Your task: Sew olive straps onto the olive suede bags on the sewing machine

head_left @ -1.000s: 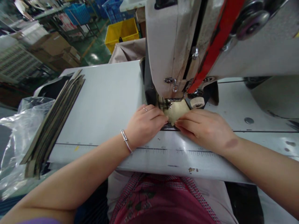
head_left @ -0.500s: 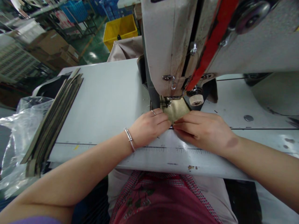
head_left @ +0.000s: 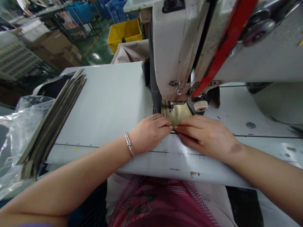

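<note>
A piece of olive-tan fabric (head_left: 180, 114) lies under the presser foot (head_left: 170, 106) of a sewing machine (head_left: 175, 53). Dark material shows along both sides of it. My left hand (head_left: 151, 130), with a ring and a silver bracelet, grips the fabric's near edge between bent fingers. From the other side my right hand (head_left: 205, 134) pinches the same edge, thumb beneath and fingers on top. The fingertips of both hands almost meet just in front of the needle area. What part of the edge sits inside the fingers is hidden.
A stack of dark olive fabric strips (head_left: 54, 123) lies at the left of the white table (head_left: 113, 94), beside a clear plastic bag (head_left: 26, 126). A printed ruler (head_left: 90, 147) runs along the front edge. Beyond are a yellow crate (head_left: 125, 31) and cardboard boxes (head_left: 52, 44).
The whole view has shifted slightly, with the machine appearing lower and farther right. Both hands keep their hold on the fabric in nearly the same pose.
</note>
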A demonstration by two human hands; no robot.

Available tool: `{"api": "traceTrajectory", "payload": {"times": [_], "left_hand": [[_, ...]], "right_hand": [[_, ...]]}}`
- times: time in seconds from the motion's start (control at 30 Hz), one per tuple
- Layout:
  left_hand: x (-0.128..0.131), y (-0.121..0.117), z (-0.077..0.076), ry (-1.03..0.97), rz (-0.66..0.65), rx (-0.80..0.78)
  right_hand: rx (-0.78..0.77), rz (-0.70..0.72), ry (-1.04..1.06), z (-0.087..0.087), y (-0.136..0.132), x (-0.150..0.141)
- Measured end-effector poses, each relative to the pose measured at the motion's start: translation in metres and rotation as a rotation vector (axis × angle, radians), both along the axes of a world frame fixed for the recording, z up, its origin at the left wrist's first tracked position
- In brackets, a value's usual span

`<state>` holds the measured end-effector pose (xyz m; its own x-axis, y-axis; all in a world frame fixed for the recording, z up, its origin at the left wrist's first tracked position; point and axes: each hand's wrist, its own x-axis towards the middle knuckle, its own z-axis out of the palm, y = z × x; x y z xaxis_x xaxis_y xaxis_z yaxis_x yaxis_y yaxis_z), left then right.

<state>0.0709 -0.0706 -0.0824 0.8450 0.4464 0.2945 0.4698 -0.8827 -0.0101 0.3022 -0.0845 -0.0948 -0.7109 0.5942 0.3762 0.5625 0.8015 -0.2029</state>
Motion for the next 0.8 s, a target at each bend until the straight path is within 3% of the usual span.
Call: {"api": "traceTrajectory", "payload": {"times": [0.2, 0.8], "left_hand": [[0.001, 0.01, -0.003, -0.008, 0.049, 0.019], [0.008, 0.035, -0.007, -0.016, 0.18, -0.039]], "right_hand": [[-0.002, -0.008, 0.029, 0.001, 0.008, -0.004], [-0.056, -0.212, -0.162, 0.001, 0.027, -0.011]]}}
